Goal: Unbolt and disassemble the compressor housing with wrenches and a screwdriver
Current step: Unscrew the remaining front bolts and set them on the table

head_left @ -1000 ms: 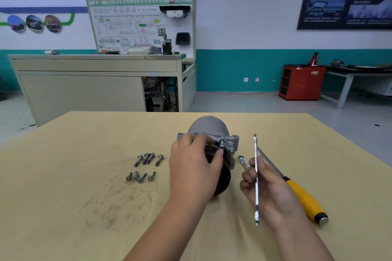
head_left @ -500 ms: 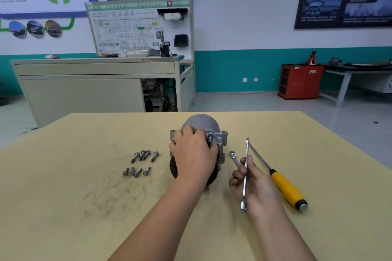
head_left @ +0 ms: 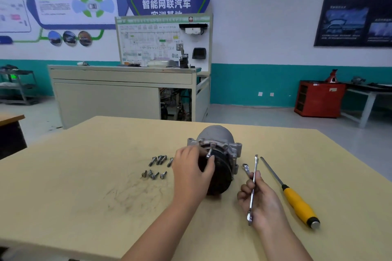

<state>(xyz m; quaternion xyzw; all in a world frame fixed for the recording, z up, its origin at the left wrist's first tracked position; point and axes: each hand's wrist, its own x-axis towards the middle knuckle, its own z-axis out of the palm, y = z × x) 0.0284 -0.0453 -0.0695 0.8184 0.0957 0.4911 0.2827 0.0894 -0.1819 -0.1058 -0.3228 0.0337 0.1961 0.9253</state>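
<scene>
The left hand [head_left: 192, 172] pinches a bolt [head_left: 210, 151] sticking out of the compressor [head_left: 218, 135], which lies mid-table. The right hand [head_left: 263, 199], just right of the compressor, grips a slim wrench [head_left: 254, 182]. A second wrench [head_left: 246, 168] lies beside it on the table [head_left: 84, 186]. Farther right lies a yellow-handled screwdriver [head_left: 297, 203]. Loose bolts [head_left: 158, 167] sit left of the compressor.
</scene>
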